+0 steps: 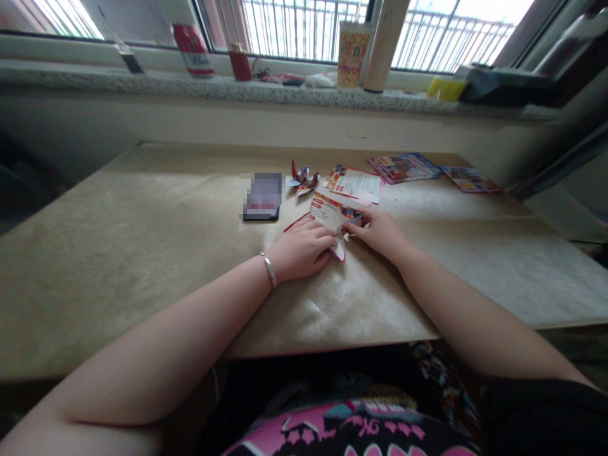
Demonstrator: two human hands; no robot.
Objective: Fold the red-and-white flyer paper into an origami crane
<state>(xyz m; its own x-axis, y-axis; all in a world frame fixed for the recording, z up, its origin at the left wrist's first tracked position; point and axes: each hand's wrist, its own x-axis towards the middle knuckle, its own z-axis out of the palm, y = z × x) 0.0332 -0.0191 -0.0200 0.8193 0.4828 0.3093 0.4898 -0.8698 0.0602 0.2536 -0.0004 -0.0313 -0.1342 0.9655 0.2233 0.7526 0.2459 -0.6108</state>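
A red-and-white printed paper (327, 215) lies partly folded on the brown paper-covered table (142, 240). My left hand (304, 250), with a silver bracelet on its wrist, presses down on the paper's near part with curled fingers. My right hand (377, 231) pinches the paper's right edge between thumb and fingers. Just beyond lies a finished folded paper figure (304, 178) and a loose leaflet (358, 185).
A dark phone (263, 196) lies left of the paper. Two more leaflets (403, 167) (470, 179) lie at the far right. The windowsill holds a red can (192, 47), a small red container (240, 63), a patterned cup (352, 54) and a yellow item (445, 88).
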